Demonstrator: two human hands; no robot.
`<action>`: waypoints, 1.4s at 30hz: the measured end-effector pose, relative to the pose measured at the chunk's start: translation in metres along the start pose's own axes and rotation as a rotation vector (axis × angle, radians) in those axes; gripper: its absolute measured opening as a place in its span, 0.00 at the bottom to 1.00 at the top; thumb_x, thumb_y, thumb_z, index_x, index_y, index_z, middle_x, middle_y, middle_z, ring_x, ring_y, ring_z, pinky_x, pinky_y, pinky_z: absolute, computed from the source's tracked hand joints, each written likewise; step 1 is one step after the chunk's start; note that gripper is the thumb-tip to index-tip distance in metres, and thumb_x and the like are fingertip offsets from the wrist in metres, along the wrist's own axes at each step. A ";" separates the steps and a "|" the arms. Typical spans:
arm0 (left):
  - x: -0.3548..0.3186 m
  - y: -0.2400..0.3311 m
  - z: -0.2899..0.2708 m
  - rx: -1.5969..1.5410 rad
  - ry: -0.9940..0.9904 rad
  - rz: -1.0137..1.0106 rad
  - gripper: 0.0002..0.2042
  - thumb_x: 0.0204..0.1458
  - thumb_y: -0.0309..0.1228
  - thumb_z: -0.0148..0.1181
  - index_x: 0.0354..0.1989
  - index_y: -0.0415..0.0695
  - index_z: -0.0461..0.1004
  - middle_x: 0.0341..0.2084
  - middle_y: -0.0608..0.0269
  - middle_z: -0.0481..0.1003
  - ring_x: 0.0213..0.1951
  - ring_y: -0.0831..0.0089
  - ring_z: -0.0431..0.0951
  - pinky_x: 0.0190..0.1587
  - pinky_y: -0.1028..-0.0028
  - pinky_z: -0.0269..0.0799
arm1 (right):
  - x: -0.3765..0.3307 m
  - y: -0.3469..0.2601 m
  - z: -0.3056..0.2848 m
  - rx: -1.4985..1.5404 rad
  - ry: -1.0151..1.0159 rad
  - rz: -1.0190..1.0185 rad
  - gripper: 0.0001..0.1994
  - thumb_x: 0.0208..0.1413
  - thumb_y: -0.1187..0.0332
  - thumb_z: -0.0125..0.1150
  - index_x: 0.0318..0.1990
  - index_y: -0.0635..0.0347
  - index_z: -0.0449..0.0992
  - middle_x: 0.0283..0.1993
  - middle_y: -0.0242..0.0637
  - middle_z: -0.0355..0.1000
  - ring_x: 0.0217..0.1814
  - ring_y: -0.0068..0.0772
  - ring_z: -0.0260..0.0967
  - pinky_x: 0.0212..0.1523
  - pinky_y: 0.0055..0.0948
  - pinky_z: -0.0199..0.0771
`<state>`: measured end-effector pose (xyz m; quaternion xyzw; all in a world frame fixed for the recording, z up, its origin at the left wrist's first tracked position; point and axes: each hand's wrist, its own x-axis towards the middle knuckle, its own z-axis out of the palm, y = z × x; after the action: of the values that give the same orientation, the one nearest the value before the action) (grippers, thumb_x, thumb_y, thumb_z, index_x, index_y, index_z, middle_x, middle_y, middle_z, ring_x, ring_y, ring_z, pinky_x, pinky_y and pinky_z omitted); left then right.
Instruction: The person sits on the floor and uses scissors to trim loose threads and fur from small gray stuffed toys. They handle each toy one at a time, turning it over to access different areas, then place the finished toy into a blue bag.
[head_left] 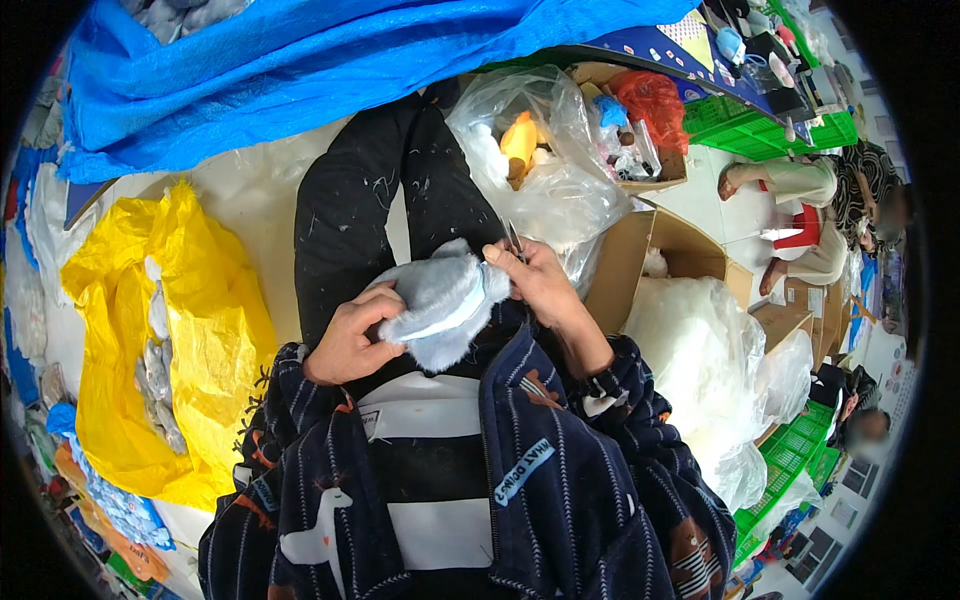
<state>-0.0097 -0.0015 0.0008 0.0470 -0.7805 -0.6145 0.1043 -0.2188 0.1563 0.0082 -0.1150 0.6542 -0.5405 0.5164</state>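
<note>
A grey plush piece [430, 288] with a pale strip along its open edge is held over my lap. My left hand [350, 338] grips its left end between thumb and fingers. At its right end, my right hand [540, 283] is closed, with the thumb and fingertips against the fur. From the right hand's grip sticks up a thin metal tool [514, 238] with two prongs, perhaps small scissors; the rest is hidden by the fingers.
On my left stands an open yellow sack [215, 330] with grey plush pieces inside. Blue sheeting [300, 75] hangs ahead. To the right are a clear bag [560, 190] of plush items, a cardboard box [690, 245] and green crates [790, 465]. Other people sit farther right.
</note>
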 end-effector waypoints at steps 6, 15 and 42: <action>0.003 0.005 0.001 0.044 0.012 0.015 0.13 0.36 0.22 0.63 0.33 0.38 0.70 0.29 0.58 0.71 0.36 0.60 0.72 0.54 0.65 0.62 | -0.028 -0.021 0.007 -0.413 0.136 -0.387 0.12 0.52 0.64 0.61 0.28 0.65 0.72 0.21 0.31 0.67 0.23 0.25 0.65 0.23 0.26 0.64; 0.013 0.001 0.013 0.146 0.058 0.065 0.14 0.36 0.22 0.62 0.34 0.39 0.69 0.31 0.57 0.70 0.36 0.59 0.71 0.45 0.67 0.66 | -0.065 -0.015 0.053 -1.006 -0.013 -0.787 0.11 0.36 0.76 0.61 0.32 0.59 0.72 0.29 0.37 0.69 0.24 0.38 0.70 0.24 0.31 0.70; -0.004 -0.009 0.003 -0.021 0.036 -0.030 0.15 0.38 0.23 0.64 0.36 0.39 0.67 0.34 0.57 0.68 0.39 0.64 0.69 0.46 0.70 0.63 | -0.040 -0.001 -0.002 -0.523 0.200 -0.453 0.08 0.52 0.69 0.60 0.33 0.67 0.73 0.30 0.41 0.72 0.32 0.26 0.68 0.36 0.25 0.68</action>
<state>-0.0072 -0.0002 -0.0085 0.0686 -0.7712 -0.6234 0.1095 -0.2033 0.1852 0.0312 -0.3318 0.7756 -0.4644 0.2698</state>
